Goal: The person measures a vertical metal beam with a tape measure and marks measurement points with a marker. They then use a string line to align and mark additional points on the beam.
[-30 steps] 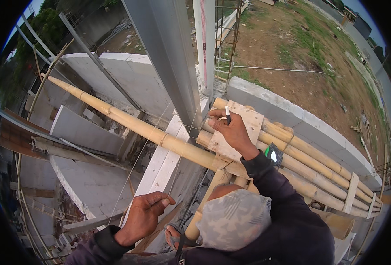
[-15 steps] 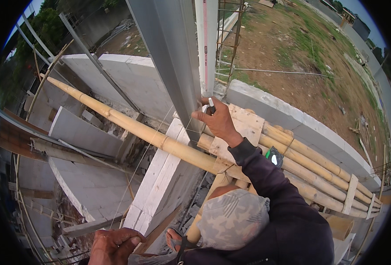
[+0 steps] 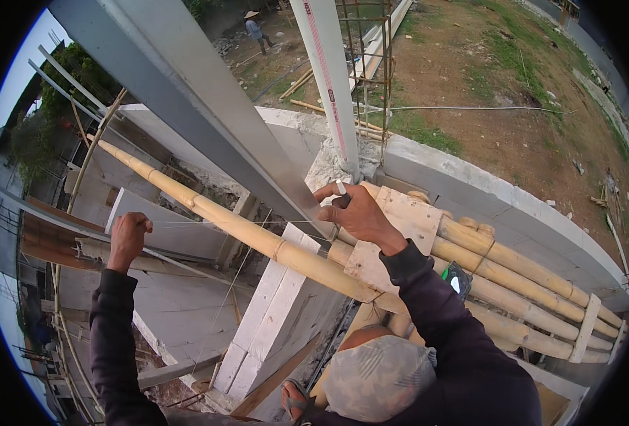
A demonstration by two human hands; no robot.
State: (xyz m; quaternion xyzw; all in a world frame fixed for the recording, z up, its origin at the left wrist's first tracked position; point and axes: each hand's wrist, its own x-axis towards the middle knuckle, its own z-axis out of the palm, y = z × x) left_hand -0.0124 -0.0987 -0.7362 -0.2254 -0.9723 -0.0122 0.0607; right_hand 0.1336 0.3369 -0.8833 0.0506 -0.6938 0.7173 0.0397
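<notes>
My left hand [image 3: 127,238] is raised at the left with its fingers pinched. It holds a thin string [image 3: 186,222] that stretches across to the foot of the grey metal column [image 3: 208,106]. My right hand [image 3: 360,216] is at the column's lower edge, thumb and forefinger reaching toward the metal. A short pen-like stick [image 3: 340,187], white with a dark part, pokes up between its fingers. Whether those fingertips also grip the string cannot be made out. Below the string, a long bamboo pole [image 3: 236,227] crosses in front of the column, over a white block wall [image 3: 272,298].
Bamboo poles [image 3: 520,284] and a wooden board [image 3: 399,231] form a platform at the right. A black-and-green device [image 3: 456,280] lies there. A white pipe [image 3: 328,85] and rebar cage [image 3: 366,64] stand behind. Another person [image 3: 255,32] is far off. A camouflage cap [image 3: 378,366] shows below.
My left hand has moved from the bottom up to the far left, drawing the string out sideways. My right hand stays by the column. The view has shifted and tilted.
</notes>
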